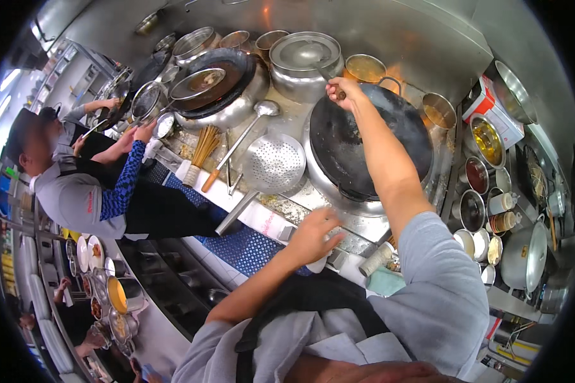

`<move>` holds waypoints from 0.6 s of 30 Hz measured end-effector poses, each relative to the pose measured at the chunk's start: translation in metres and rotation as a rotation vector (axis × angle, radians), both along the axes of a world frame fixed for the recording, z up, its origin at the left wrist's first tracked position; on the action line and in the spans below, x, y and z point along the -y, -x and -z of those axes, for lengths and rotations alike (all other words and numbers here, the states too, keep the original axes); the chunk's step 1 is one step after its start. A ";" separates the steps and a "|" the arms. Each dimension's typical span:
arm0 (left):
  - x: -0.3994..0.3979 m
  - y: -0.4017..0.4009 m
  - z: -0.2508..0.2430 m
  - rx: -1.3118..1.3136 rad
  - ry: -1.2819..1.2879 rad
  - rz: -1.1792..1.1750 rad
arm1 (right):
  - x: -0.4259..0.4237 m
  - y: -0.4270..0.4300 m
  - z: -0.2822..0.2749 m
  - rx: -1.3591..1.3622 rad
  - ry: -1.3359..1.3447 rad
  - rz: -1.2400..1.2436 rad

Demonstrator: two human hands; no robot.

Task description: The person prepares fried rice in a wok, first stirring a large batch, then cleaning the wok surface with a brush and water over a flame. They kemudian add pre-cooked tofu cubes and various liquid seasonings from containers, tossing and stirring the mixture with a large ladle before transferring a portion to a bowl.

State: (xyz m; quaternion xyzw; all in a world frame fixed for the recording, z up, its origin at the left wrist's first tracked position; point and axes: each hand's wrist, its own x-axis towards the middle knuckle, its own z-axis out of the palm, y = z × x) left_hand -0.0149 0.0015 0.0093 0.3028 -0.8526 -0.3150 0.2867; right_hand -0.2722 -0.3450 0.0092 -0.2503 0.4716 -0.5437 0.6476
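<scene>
My right hand [341,91] grips the wooden handle of a ladle [311,52], whose metal bowl is over the lidded steel pot at the back. Under my right forearm is a black wok [330,129] set on a round steel burner ring, with only dark residue visible inside. My left hand [315,234] hangs in front of the wok near the stove's front edge, fingers apart and holding nothing. To its left lies a perforated steel strainer [274,163] with a tubular handle. A second ladle [268,107] with a wooden handle and a bamboo wok brush [206,146] lie farther left.
A co-worker [81,191] stands at the left, holding a strainer over another wok [220,72]. Flames rise behind my wok, beside a pot of yellowish liquid [365,68]. Sauce containers [474,177] and squeeze bottles [503,203] line the right. Plated food [96,251] stands on the counter behind.
</scene>
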 end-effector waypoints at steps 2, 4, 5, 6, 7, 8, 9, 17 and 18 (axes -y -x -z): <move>-0.027 -0.057 0.005 0.036 -0.203 -0.096 | -0.022 0.008 0.005 0.451 0.013 0.010; -0.053 -0.120 0.037 0.165 -0.348 -0.243 | -0.056 0.016 0.003 0.495 0.061 -0.022; -0.070 -0.153 0.065 0.300 -0.473 -0.404 | -0.076 0.023 -0.003 0.538 0.106 -0.057; -0.092 -0.202 0.124 0.430 -0.574 -0.552 | -0.099 0.025 -0.015 0.529 0.102 -0.068; -0.113 -0.234 0.156 0.520 -0.655 -0.688 | -0.126 0.031 -0.030 0.451 0.110 -0.049; -0.139 -0.268 0.193 0.628 -0.725 -0.794 | -0.153 0.037 -0.045 0.395 0.106 -0.048; -0.163 -0.280 0.199 0.734 -0.715 -0.815 | -0.181 0.049 -0.059 0.330 0.109 -0.038; -0.277 -0.358 0.285 1.056 -1.081 -0.515 | -0.309 0.093 -0.091 -0.326 -0.131 -0.010; -0.266 -0.357 0.284 1.063 -1.045 -0.521 | -0.309 0.101 -0.090 -0.535 -0.160 -0.053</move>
